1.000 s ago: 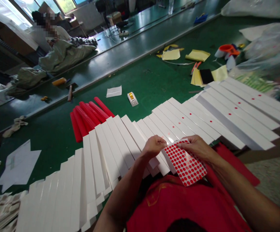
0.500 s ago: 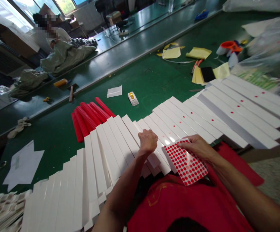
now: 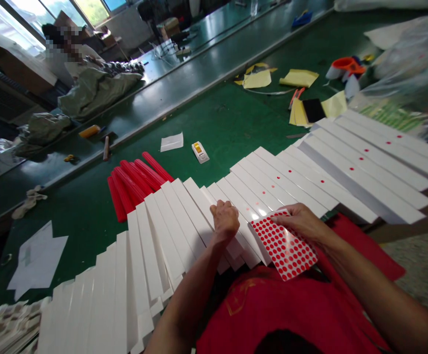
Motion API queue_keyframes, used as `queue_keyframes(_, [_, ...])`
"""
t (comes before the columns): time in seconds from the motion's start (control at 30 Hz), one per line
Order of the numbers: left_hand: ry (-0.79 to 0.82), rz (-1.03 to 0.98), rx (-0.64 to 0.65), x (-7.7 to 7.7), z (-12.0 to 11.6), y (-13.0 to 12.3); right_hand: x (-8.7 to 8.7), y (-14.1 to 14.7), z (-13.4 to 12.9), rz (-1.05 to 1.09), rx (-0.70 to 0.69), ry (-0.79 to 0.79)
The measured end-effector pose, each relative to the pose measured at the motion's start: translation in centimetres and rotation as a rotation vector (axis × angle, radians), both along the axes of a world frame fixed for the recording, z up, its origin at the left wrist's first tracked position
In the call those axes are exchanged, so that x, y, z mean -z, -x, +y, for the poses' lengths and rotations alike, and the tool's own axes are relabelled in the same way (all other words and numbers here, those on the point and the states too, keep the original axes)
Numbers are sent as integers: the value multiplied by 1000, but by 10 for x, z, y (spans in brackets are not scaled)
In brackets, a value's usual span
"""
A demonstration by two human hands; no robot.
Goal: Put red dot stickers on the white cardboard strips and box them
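My right hand point(image 3: 304, 222) grips the upper edge of a sheet of round red stickers point(image 3: 286, 246), thumb on top, and the sheet slants over my lap. Fingers curled, my left hand point(image 3: 226, 219) rests at the upper face of one long white box point(image 3: 208, 199) in the row. What its fingertips pinch, if anything, is hidden. Single red dots show on several boxes to the right, such as this white box point(image 3: 310, 184). The boxes on the left, like this white box point(image 3: 120, 290), show plain faces.
Red tubes point(image 3: 131, 184) lie behind the row on the green table point(image 3: 232, 128). Beyond are a small white tape dispenser point(image 3: 200, 152), a dark phone point(image 3: 314, 111), yellow paper point(image 3: 298, 77) and an orange-and-white tape dispenser point(image 3: 345, 68). A person point(image 3: 72, 51) sits across the bench.
The view has shifted slightly. My left hand stays at nearly the same spot on the boxes, its fingers still curled. My right hand keeps hold of the sticker sheet.
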State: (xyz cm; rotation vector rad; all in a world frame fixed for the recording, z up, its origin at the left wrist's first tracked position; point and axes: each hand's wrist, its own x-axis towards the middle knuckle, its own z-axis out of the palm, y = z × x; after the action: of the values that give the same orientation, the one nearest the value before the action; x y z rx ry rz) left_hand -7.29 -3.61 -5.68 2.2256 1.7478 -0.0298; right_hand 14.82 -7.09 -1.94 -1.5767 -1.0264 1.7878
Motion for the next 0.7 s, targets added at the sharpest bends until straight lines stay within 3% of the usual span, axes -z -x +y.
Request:
queue_keyframes(0.3, [-92, 68, -41, -5, -2, -3, -5, 5, 6, 13, -6, 14])
queue_keyframes(0.5, [18, -84, -199, -38, -8, 15, -14, 21, 14, 43, -9, 29])
queue_keyframes(0.7, [134, -358, -166, -65, -22, 38, -23, 44, 19, 63, -80, 40])
